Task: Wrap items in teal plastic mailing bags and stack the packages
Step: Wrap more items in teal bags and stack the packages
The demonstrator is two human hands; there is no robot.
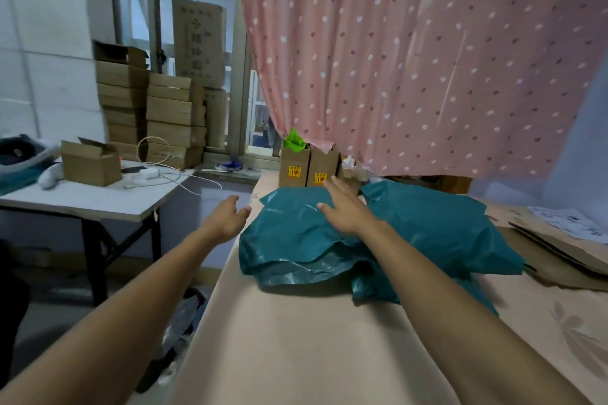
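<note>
A heap of teal plastic mailing bags (427, 227) lies across the middle of the peach-covered surface (296, 339), the bags overlapping and crumpled. My right hand (342, 207) rests flat on top of the heap with its fingers spread, pointing toward two small brown cardboard boxes (309, 168) with yellow stickers that stand just behind the bags. My left hand (228, 215) hovers open beyond the left edge of the surface, just left of the heap, holding nothing.
A pink dotted curtain (427, 59) hangs behind the boxes. Flat cardboard sheets and printed papers (559, 233) lie at the right. At the left stands a white folding table (98, 197) with an open box, cables and stacked cartons behind it. Plastic bags lie on the floor.
</note>
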